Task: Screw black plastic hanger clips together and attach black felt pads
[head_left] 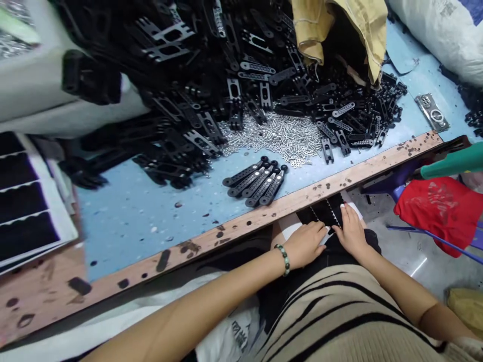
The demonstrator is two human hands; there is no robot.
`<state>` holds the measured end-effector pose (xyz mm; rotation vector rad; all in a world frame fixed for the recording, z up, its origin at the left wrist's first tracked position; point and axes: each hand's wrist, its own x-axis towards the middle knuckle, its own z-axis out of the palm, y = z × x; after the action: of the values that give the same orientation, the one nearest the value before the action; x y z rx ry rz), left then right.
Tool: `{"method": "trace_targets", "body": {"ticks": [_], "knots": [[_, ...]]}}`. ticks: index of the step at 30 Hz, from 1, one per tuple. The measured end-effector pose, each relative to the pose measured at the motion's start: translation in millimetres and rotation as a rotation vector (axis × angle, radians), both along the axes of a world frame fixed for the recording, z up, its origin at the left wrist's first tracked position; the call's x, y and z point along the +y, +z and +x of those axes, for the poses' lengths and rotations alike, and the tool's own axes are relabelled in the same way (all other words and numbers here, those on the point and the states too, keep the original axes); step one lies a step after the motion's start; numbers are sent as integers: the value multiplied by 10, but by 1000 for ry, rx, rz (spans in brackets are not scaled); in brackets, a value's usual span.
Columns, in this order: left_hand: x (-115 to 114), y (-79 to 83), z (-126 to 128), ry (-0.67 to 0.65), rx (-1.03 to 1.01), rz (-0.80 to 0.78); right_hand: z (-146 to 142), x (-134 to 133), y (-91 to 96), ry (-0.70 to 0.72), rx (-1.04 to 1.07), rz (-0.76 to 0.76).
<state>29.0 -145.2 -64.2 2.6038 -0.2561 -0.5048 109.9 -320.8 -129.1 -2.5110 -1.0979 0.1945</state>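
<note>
My left hand point(304, 245), with a beaded bracelet on the wrist, and my right hand point(350, 232) hold a black sheet with a toothed edge point(324, 213) over my lap, just below the table's wooden edge point(241, 231). White backing paper point(290, 231) shows at its sides. On the blue table top point(128, 221), a small group of black slotted strips point(254, 183) lies nearest my hands. Behind them spread a heap of tiny silver screws point(281, 138) and a large pile of black plastic parts point(211, 65).
A stack of black toothed sheets on white paper point(26, 191) lies at the left. A tan sack point(335, 30) spills black parts at the back. A metal plate point(432, 111) rests on the table at the right. A red cloth point(439, 213) hangs on a purple chair.
</note>
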Motion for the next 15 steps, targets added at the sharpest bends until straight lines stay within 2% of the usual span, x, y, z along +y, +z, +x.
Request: {"method": "trace_targets", "body": {"ticks": [3, 7, 11, 15], "knots": [[-11, -21, -88, -18, -32, 52, 15, -37, -14, 6, -36, 57], [-11, -26, -121, -28, -30, 35, 9, -113, 52, -9, -58, 112], [-51, 4, -53, 17, -13, 45, 35, -165, 140, -25, -68, 157], [-73, 13, 85, 37, 99, 101, 125, -232, 192, 3, -6, 196]]}}
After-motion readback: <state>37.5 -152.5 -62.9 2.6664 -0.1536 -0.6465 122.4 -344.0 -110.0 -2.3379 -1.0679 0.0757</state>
